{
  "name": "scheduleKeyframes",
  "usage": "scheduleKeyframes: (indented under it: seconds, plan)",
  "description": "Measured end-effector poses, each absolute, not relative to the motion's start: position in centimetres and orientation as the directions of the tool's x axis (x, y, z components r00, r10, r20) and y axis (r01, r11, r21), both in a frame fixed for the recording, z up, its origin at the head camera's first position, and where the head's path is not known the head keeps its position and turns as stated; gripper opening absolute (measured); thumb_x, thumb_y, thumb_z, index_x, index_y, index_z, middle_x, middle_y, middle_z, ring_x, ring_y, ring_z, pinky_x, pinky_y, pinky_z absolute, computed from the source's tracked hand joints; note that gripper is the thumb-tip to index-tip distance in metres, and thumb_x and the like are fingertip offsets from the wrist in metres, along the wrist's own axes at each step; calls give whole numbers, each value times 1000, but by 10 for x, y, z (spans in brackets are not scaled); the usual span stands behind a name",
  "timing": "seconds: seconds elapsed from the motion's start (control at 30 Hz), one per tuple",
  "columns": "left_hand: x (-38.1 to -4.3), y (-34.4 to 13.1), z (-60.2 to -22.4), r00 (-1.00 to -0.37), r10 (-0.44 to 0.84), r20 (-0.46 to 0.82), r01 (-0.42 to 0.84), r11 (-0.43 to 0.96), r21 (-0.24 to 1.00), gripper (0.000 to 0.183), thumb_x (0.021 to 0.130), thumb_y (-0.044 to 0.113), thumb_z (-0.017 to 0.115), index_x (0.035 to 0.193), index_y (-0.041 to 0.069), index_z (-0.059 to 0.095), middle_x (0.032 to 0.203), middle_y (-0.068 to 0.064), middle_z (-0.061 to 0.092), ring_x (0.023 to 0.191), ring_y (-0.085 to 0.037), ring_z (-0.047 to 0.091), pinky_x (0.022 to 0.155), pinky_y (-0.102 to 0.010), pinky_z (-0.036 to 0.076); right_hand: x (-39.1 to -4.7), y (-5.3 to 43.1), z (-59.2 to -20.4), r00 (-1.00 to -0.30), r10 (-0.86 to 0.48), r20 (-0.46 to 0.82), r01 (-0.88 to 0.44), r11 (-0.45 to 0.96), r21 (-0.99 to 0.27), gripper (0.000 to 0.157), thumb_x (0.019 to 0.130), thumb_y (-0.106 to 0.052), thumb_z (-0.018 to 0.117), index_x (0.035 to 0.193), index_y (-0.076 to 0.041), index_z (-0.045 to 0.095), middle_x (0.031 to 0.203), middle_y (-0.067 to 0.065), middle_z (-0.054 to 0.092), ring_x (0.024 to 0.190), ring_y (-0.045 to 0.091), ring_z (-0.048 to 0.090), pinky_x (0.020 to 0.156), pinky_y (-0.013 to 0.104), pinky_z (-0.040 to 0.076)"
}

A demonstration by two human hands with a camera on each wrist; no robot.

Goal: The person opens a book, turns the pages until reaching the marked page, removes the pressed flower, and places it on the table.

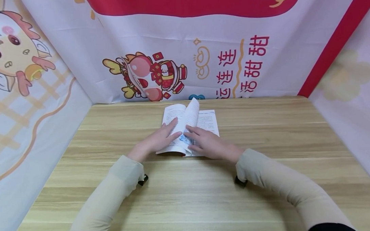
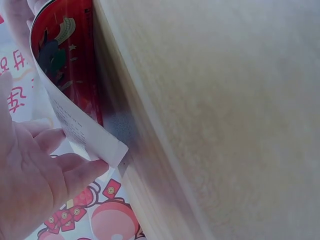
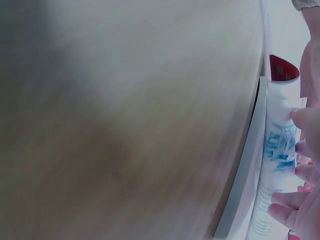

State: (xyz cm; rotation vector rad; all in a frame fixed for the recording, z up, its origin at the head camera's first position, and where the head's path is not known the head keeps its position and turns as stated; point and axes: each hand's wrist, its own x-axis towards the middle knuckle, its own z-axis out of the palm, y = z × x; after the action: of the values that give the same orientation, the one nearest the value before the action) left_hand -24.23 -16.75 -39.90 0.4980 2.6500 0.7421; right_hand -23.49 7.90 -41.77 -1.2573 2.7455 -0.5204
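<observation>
An open book (image 1: 208, 119) lies on the wooden table, with printed text on its left page (image 1: 174, 110) and right page. Between them a leaf (image 1: 191, 112) stands up in a curl, a blue picture near its lower end. My left hand (image 1: 157, 139) rests on the left page, its thumb reaching toward the middle. My right hand (image 1: 208, 142) touches the curled leaf and the right page with extended fingers. Under the arched left side, the left wrist view shows a red cover (image 2: 75, 65). In the right wrist view, fingertips lie along the rounded leaf (image 3: 280, 145).
The wood-grain table (image 1: 188, 197) runs back to a printed white cloth (image 1: 293, 57) with red lettering and a cartoon figure. Another patterned cloth (image 1: 50, 106) hangs at the left side. A dark band (image 1: 240, 182) shows below the right sleeve.
</observation>
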Motion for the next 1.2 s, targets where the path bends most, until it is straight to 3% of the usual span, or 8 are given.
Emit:
scheduleKeyframes:
  seconds: [0.17, 0.37, 0.5, 0.83, 1.2]
  plan:
    - [-244, -167, -400, -894, 385, -230, 206, 808, 552, 85, 102, 62, 48, 167, 28, 4, 170, -11, 14, 155, -39, 7, 120, -61, 17, -233, 70, -416, -658, -750, 65, -727, 609, -317, 60, 105, -37, 60, 156, -10, 44, 166, 11, 30, 148, 36, 33, 118, 50, 32]
    - [-245, -168, -400, -898, 395, -192, 242, 810, 534, 87, 102, 55, 55, 167, 22, 8, 171, -11, -6, 156, -35, 4, 122, -57, 17, -233, 61, -415, -659, -751, 41, -719, 612, -329, 60, 106, -39, 57, 155, -9, 45, 167, 8, 28, 149, 39, 28, 118, 53, 30]
    - [-245, -169, -402, -892, 417, -175, 272, 804, 529, 85, 102, 49, 60, 166, 18, 14, 170, -12, -11, 155, -35, 5, 121, -56, 19, -233, 59, -414, -649, -760, 34, -716, 594, -367, 61, 107, -38, 56, 158, -9, 41, 168, 7, 26, 151, 40, 24, 120, 52, 27]
    - [-245, -169, -406, -853, 497, -159, 360, 780, 511, 84, 100, 44, 65, 165, 16, 21, 171, -9, 1, 154, -39, 10, 122, -56, 18, -235, 55, -414, -586, -811, -6, -713, 519, -471, 61, 108, -36, 52, 162, -12, 33, 170, 1, 17, 154, 35, 10, 122, 50, 22]
    - [-247, -172, -401, -854, 458, -248, 314, 833, 456, 87, 99, 51, 65, 166, 21, 18, 172, -5, 2, 153, -46, 0, 119, -65, 13, -245, 68, -409, -565, -821, -76, -702, 527, -479, 66, 108, -42, 51, 165, -19, 26, 171, -3, 11, 156, 23, 6, 122, 48, 22]
